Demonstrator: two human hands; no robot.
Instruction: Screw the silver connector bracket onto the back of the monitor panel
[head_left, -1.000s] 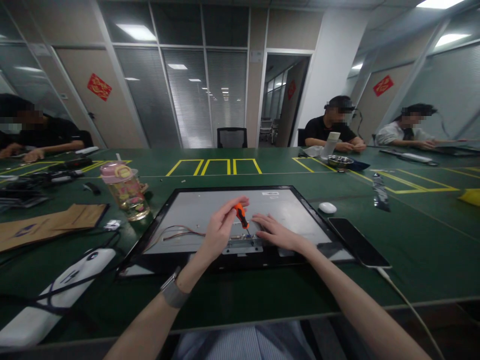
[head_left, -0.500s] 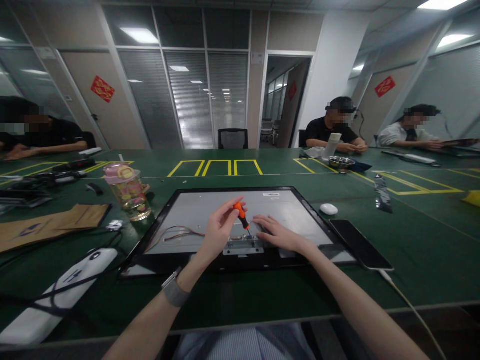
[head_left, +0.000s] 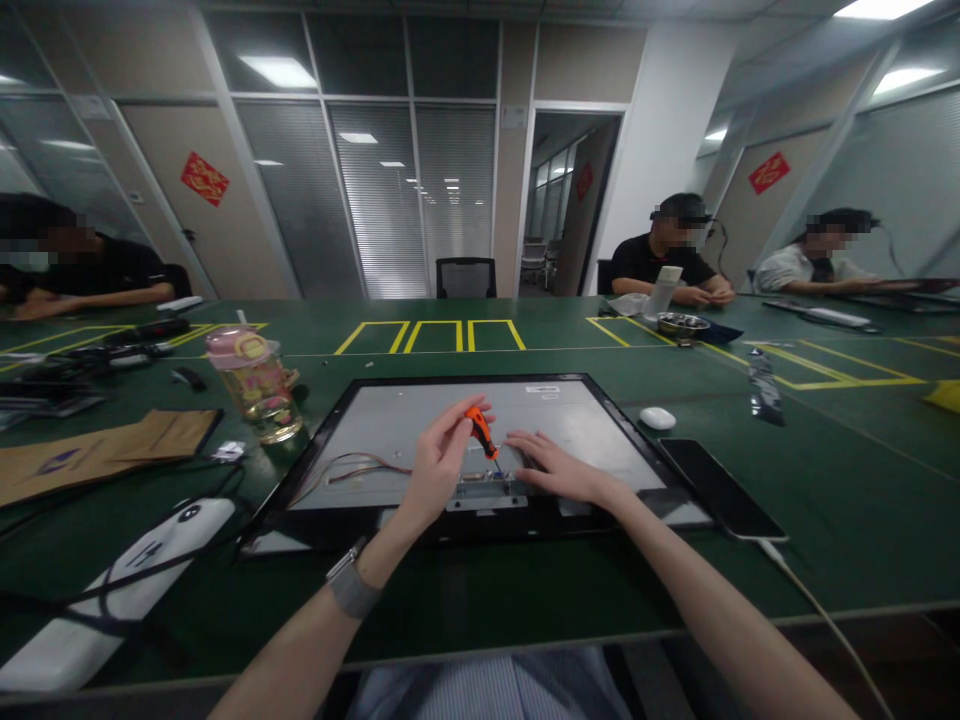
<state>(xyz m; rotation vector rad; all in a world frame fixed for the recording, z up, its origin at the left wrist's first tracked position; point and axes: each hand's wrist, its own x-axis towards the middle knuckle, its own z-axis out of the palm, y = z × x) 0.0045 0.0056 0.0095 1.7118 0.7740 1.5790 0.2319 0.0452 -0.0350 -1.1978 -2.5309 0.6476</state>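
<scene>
A monitor panel (head_left: 420,410) lies face down on the green table, its grey metal back up, inside a black frame. My left hand (head_left: 439,465) is closed round a small orange-handled screwdriver (head_left: 481,433), held nearly upright with its tip down on a small metal bracket (head_left: 486,492) near the panel's front edge. My right hand (head_left: 551,465) lies flat on the panel just right of the bracket, fingers stretched out and pointing left. Thin coloured wires (head_left: 352,468) run over the panel's left part.
A black phone (head_left: 716,488) with a white cable and a white mouse (head_left: 658,418) lie right of the panel. A pink-lidded bottle (head_left: 253,384), brown paper (head_left: 97,448), a white power bank (head_left: 124,580) and black cables are at left. Other people sit at the far sides.
The screwdriver handle has shifted slightly in my left fingers; both hands stay in the same place on the panel. The view has barely moved.
</scene>
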